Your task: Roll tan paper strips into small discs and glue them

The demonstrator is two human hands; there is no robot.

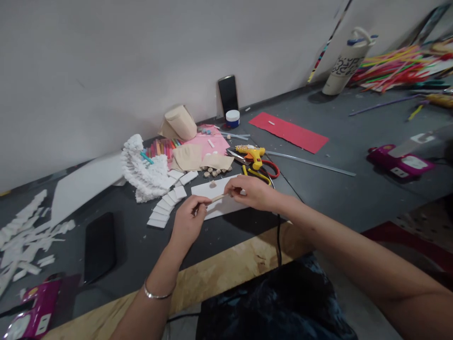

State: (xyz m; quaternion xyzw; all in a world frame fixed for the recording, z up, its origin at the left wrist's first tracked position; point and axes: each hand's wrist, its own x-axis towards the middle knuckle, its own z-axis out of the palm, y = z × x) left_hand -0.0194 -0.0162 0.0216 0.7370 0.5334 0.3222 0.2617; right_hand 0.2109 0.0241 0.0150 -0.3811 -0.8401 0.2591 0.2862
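Note:
My left hand (pixel 189 219) and my right hand (pixel 249 192) pinch a thin wooden stick (pixel 217 199) between them, just above a white card (pixel 226 205). A small brown bit (pixel 213 184) lies on the card near my right fingers. Close by are several small wooden discs (pixel 214 173) and a row of white foam pieces (pixel 166 200). Beyond my right hand lie a yellow glue gun (pixel 252 156) and red-handled scissors (pixel 271 168). A fringed white paper bundle (pixel 143 170) sits left of my left hand.
Beige paper pieces (pixel 187 158) and coloured sticks (pixel 159 149) lie on pink paper (pixel 215 139) by the wall. A black phone (pixel 99 248) lies left. Further right are a red card (pixel 288 132), a metal ruler (pixel 311 163) and a pink power strip (pixel 399 160).

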